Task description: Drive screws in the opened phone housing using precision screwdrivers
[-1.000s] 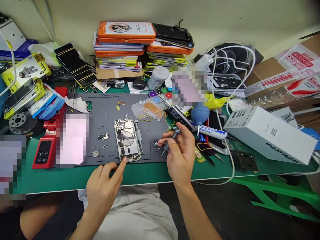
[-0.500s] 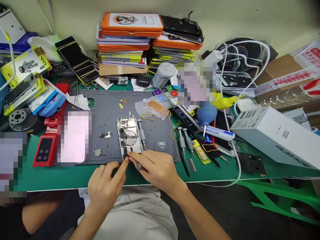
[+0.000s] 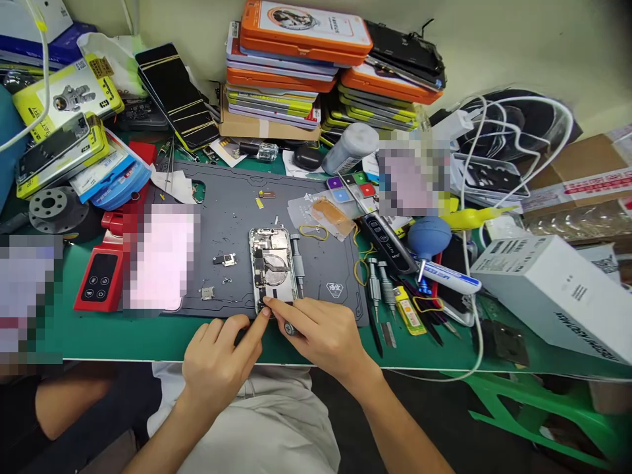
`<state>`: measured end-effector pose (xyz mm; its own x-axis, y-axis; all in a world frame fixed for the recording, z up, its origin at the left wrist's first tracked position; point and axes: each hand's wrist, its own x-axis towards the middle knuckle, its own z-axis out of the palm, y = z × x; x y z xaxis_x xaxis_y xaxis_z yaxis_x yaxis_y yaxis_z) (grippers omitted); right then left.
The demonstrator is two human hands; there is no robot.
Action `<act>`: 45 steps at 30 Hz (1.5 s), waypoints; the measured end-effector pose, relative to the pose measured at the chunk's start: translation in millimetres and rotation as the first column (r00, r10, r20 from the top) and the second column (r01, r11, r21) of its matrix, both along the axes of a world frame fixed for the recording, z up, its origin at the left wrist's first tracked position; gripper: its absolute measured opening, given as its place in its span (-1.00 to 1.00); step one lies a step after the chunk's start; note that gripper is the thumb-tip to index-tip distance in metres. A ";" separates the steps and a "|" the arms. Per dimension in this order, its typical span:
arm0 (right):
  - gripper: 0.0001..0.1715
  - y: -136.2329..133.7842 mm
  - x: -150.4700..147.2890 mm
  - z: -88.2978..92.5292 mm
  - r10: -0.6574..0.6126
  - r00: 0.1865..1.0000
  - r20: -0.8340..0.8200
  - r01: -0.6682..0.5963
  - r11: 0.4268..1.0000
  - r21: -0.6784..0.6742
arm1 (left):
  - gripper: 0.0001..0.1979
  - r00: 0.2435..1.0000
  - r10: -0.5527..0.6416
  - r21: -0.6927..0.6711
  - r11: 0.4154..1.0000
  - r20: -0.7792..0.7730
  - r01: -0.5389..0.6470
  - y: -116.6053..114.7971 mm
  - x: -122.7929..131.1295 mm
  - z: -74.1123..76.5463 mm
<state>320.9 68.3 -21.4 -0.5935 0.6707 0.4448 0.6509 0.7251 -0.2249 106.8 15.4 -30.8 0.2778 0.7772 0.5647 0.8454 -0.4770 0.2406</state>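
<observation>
An opened smartphone (image 3: 274,268) lies on a dark grey work mat (image 3: 328,257), its inner parts and a round coil exposed. My left hand (image 3: 220,352) reaches its lower edge with a stretched index finger; the other fingers are loosely bent and I see nothing held in them. My right hand (image 3: 328,332) presses its index fingertip onto the phone's lower left part. Its remaining fingers are closed round a screwdriver (image 3: 289,328), of which only the round end cap shows. Another grey screwdriver (image 3: 298,260) lies along the phone's right side. The fingertips hide the bottom of the phone.
Small metal parts (image 3: 226,260) lie left of the phone. A red device (image 3: 99,280) stands farther left. To the right are screwdrivers (image 3: 374,283), a yellow lighter (image 3: 409,309), a blue air blower (image 3: 428,237) and a white box (image 3: 553,296). Stacked boxes (image 3: 291,59) line the back.
The whole view has shifted, so the bench and phone sit farther right in the picture. Both hands keep nearly the same place at the phone's lower end.
</observation>
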 end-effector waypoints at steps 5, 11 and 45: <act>-0.73 -0.6 -0.8 3.7 0.009 0.999 0.041 -0.009 1.000 0.015 | -0.69 0.999 0.004 0.001 1.000 0.034 -0.004 -1.8 0.9 -2.7; -0.71 1.5 -5.7 23.8 0.077 0.976 0.203 -0.094 0.993 0.074 | -0.74 0.999 0.004 -0.011 1.000 0.038 -0.004 -1.4 1.0 -2.7; -0.21 29.9 56.2 3.0 -0.571 0.638 -0.516 0.255 0.790 -0.558 | -0.35 0.998 -0.013 0.124 0.992 -0.063 0.021 0.1 -10.0 -14.1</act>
<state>377.1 98.2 -18.4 0.1152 0.9683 0.2216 0.4373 0.1509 -0.8866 96.8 15.5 -45.0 0.3275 0.6967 0.6383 0.8484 -0.5142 0.1260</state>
